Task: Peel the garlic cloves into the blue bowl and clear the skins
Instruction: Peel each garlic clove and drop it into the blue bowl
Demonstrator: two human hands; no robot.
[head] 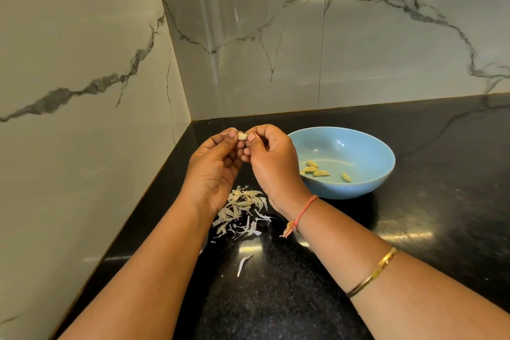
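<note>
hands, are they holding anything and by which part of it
One garlic clove, pinched at its two ends: the left hand grips the left end, the right hand the right end, each with thumb and fingertip.

Black counter [441, 201], veined marble walls [276, 36]

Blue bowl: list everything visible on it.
The blue bowl is round, light blue and glossy, ceramic by its look. It stands upright on the black countertop. Four or five peeled garlic cloves lie on its floor, mostly toward the near-left. The right hand hides part of its left rim. Whether the two touch cannot be told.
</note>
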